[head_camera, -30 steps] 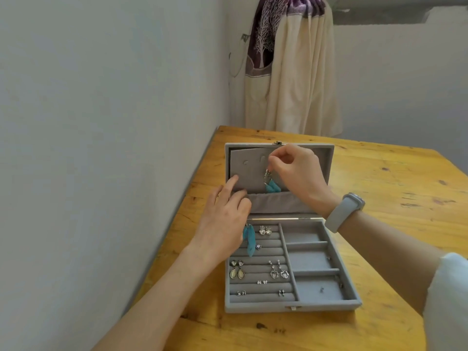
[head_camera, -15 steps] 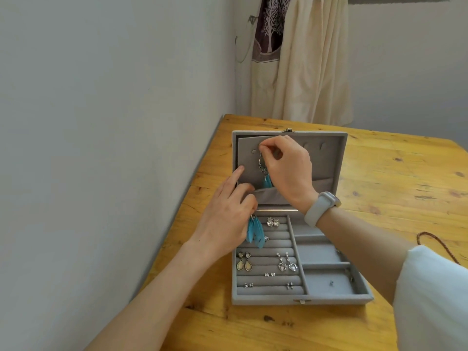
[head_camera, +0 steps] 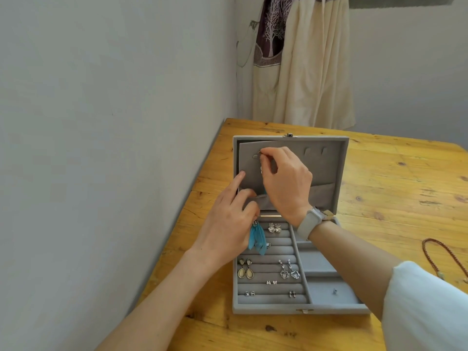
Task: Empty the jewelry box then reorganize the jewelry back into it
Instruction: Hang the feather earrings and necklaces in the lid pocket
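While the grey velvet jewelry box (head_camera: pixel 326 309) sits open on the yellow wooden table (head_camera: pixel 395 178), the left hand (head_camera: pixel 228 224) props the loose grey velvet flap (head_camera: pixel 249 173) in the lid with straight index and middle fingers and pinches a turquoise feather earring (head_camera: pixel 257 238) that dangles over the ring-roll rows. Right hand (head_camera: pixel 286 178) pinches the hook of a second earring at a slot near the flap's top edge; most of that earring is hidden behind the hand. Likely step: hooking it through the slot. Best done with the flap held flat and the hook fed straight, no tugging on the velvet. Brown beaded necklace (head_camera: pixel 440 257) lies far right on the table, well apart from the box.
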